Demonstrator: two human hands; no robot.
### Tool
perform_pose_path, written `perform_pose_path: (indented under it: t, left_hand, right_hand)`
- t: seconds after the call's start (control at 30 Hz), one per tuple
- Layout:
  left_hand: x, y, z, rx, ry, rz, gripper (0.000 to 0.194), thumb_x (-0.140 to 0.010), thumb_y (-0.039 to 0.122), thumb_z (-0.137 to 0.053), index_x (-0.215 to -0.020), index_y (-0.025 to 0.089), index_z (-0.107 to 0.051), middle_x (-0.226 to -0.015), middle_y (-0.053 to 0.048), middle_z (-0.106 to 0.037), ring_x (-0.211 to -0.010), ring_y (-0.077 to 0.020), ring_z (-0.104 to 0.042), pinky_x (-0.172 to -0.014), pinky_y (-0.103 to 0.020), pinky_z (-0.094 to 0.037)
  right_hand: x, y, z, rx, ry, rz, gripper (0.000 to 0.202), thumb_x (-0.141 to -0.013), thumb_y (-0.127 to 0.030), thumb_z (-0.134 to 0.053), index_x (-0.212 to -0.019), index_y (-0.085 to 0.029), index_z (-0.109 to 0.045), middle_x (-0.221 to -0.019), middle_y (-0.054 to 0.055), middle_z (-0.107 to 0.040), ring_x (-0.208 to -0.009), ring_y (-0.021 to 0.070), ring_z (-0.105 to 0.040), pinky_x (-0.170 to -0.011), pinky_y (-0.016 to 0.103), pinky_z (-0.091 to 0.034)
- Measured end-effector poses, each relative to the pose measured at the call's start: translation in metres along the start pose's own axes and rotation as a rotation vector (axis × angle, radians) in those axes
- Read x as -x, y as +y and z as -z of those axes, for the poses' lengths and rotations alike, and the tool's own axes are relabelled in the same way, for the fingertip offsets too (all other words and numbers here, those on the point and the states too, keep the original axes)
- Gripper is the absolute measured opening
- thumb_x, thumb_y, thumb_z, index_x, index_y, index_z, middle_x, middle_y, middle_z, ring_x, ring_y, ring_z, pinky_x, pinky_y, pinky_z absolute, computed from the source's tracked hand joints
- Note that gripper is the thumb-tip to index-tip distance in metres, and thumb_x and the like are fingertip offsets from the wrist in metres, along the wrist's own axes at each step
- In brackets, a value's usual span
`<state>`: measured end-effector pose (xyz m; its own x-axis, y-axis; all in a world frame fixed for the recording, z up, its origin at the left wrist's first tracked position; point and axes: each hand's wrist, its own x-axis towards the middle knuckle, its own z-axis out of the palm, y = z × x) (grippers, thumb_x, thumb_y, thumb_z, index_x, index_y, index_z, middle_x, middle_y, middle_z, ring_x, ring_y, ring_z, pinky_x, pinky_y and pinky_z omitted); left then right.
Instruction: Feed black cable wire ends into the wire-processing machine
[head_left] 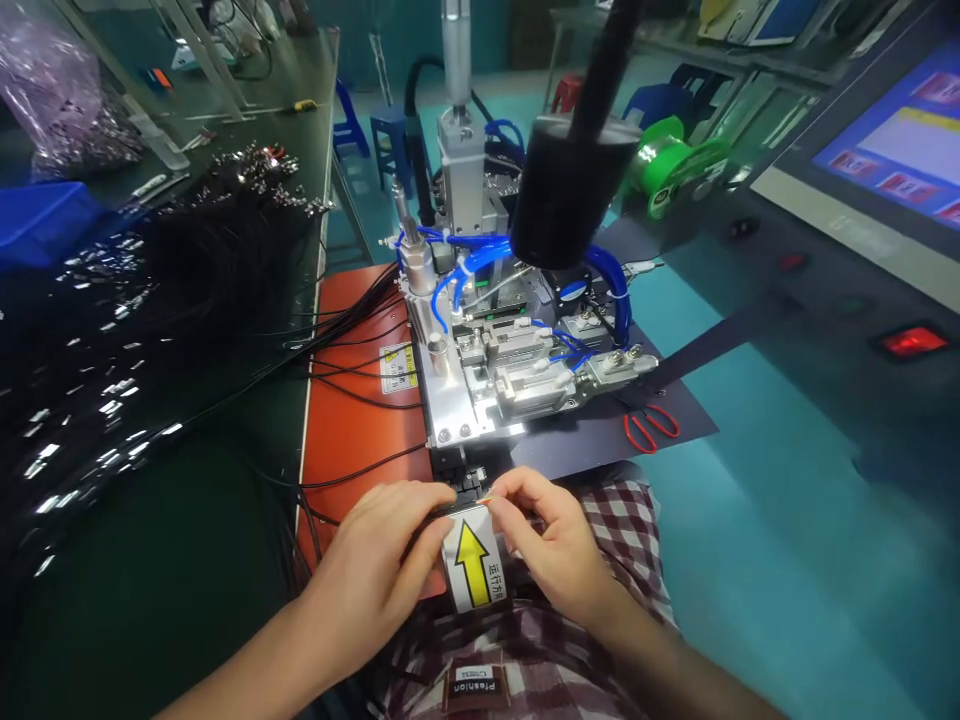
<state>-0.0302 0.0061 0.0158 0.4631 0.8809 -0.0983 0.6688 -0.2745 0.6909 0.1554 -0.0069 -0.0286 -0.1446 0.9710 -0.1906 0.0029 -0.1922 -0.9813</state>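
The left hand [379, 550] is closing its thumb and forefinger around a black cable [444, 510], with only a narrow space showing between the two fingertips. The right hand [559, 540] is pinching thin coloured wires [486, 500] at the cable's end, its thumb and forefinger almost meeting; the fingertips are covering part of the wires, so how firmly they are pressing cannot be told. Both hands are working close together, just in front of a small dark fixture [469, 485] at the near edge of the machine [450, 400], and the cable and wires are lying between them. Below the fingertips, a white label with a yellow arrow [472, 565] is pointing toward the machine. To the left, an orange-red mat [360, 430] is lying under several black cables that are running across from a large bundle [210, 240] on the dark table [97, 600]. To the right of the machine, scissors with red handles [651, 430] are resting on a dark plate [690, 425]. Farther right, a control panel [847, 230] is showing a lit screen above a glowing red switch [913, 342]
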Motion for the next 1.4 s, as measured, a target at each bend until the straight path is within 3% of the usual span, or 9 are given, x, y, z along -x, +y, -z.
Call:
perform_pose_path:
  t: [0.07, 0.17, 0.27, 0.47, 0.6, 0.8, 1.1, 1.27, 1.4]
  left_hand:
    - [-0.009, 0.010, 0.000, 0.020, -0.071, -0.025, 0.018, -0.091, 0.026, -0.042, -0.102, 0.023, -0.056, -0.090, -0.001, -0.062, -0.082, -0.0160, -0.055, -0.076, -0.028, -0.041]
    - [-0.017, 0.022, -0.001, 0.231, -0.150, 0.050, 0.022, -0.094, 0.028, -0.036, -0.091, 0.023, -0.057, -0.075, 0.003, -0.059, -0.066, -0.0118, -0.052, -0.061, -0.022, -0.039]
    - [-0.016, 0.024, -0.007, 0.368, -0.142, 0.142, 0.022, -0.094, 0.032, -0.038, -0.088, 0.023, -0.058, -0.067, 0.005, -0.053, -0.061, -0.0107, -0.048, -0.056, -0.021, -0.037]
    - [-0.015, 0.013, -0.020, 0.562, -0.096, 0.211, 0.020, -0.090, 0.032, -0.045, -0.084, 0.018, -0.059, -0.067, 0.002, -0.055, -0.061, -0.0109, -0.049, -0.055, -0.021, -0.037]
    - [-0.017, 0.008, -0.024, 0.681, -0.089, 0.277, 0.020, -0.089, 0.033, -0.048, -0.085, 0.017, -0.058, -0.065, 0.003, -0.054, -0.050, -0.0081, -0.043, -0.047, -0.020, -0.033]
    - [-0.021, 0.009, -0.022, 0.631, -0.010, 0.224, 0.016, -0.087, 0.027, -0.051, -0.083, 0.016, -0.062, -0.077, 0.000, -0.061, -0.071, -0.0123, -0.053, -0.063, -0.021, -0.041]
    - [-0.019, 0.005, -0.028, 0.638, 0.019, 0.321, 0.018, -0.085, 0.032, -0.053, -0.081, 0.016, -0.060, -0.068, 0.001, -0.057, -0.059, -0.0107, -0.049, -0.053, -0.019, -0.039]
    - [-0.018, 0.004, -0.029, 0.527, 0.039, 0.307, 0.019, -0.085, 0.032, -0.052, -0.079, 0.017, -0.061, -0.072, -0.001, -0.061, -0.064, -0.0133, -0.054, -0.055, -0.021, -0.042]
    - [-0.018, 0.002, -0.030, 0.453, 0.060, 0.281, 0.019, -0.086, 0.031, -0.051, -0.079, 0.017, -0.061, -0.074, -0.002, -0.063, -0.067, -0.0151, -0.057, -0.057, -0.022, -0.044]
  right_hand:
    - [0.000, -0.003, 0.002, -0.021, 0.004, 0.015, 0.015, -0.085, -0.029, -0.055, -0.074, -0.020, -0.056, -0.064, -0.002, -0.050, -0.055, 0.0107, -0.042, -0.050, 0.023, -0.036]
    - [-0.001, -0.005, 0.008, -0.174, -0.028, -0.029, 0.018, -0.086, -0.034, -0.053, -0.077, -0.019, -0.057, -0.061, -0.003, -0.050, -0.050, 0.0097, -0.042, -0.049, 0.023, -0.035]
    - [-0.002, -0.006, 0.013, -0.287, -0.050, -0.079, 0.022, -0.086, -0.039, -0.052, -0.080, -0.019, -0.059, -0.060, -0.003, -0.052, -0.047, 0.0093, -0.042, -0.047, 0.023, -0.035]
    - [-0.003, -0.006, 0.010, -0.276, -0.005, -0.126, 0.022, -0.082, -0.040, -0.057, -0.077, -0.018, -0.059, -0.060, -0.003, -0.052, -0.047, 0.0087, -0.042, -0.048, 0.023, -0.034]
    - [-0.005, -0.006, 0.007, -0.290, 0.013, -0.128, 0.020, -0.080, -0.038, -0.060, -0.084, -0.018, -0.060, -0.063, -0.002, -0.054, -0.046, 0.0078, -0.042, -0.046, 0.022, -0.034]
    - [-0.004, -0.007, 0.006, -0.196, 0.062, -0.076, 0.016, -0.080, -0.033, -0.060, -0.081, -0.017, -0.063, -0.063, -0.001, -0.056, -0.045, 0.0077, -0.042, -0.044, 0.022, -0.036]
    - [0.007, -0.006, 0.005, 0.274, 0.182, 0.338, 0.014, -0.085, -0.013, -0.054, -0.091, -0.019, -0.066, -0.081, 0.003, -0.064, -0.071, 0.0145, -0.059, -0.061, 0.026, -0.046]
    - [0.010, -0.004, 0.012, 0.668, 0.181, 0.597, 0.021, -0.082, -0.010, -0.056, -0.099, -0.018, -0.065, -0.084, 0.005, -0.069, -0.071, 0.0166, -0.060, -0.064, 0.031, -0.042]
    - [0.014, 0.004, 0.013, 0.834, 0.180, 0.670, 0.026, -0.083, -0.010, -0.057, -0.107, -0.017, -0.063, -0.087, 0.006, -0.070, -0.069, 0.0173, -0.060, -0.060, 0.031, -0.039]
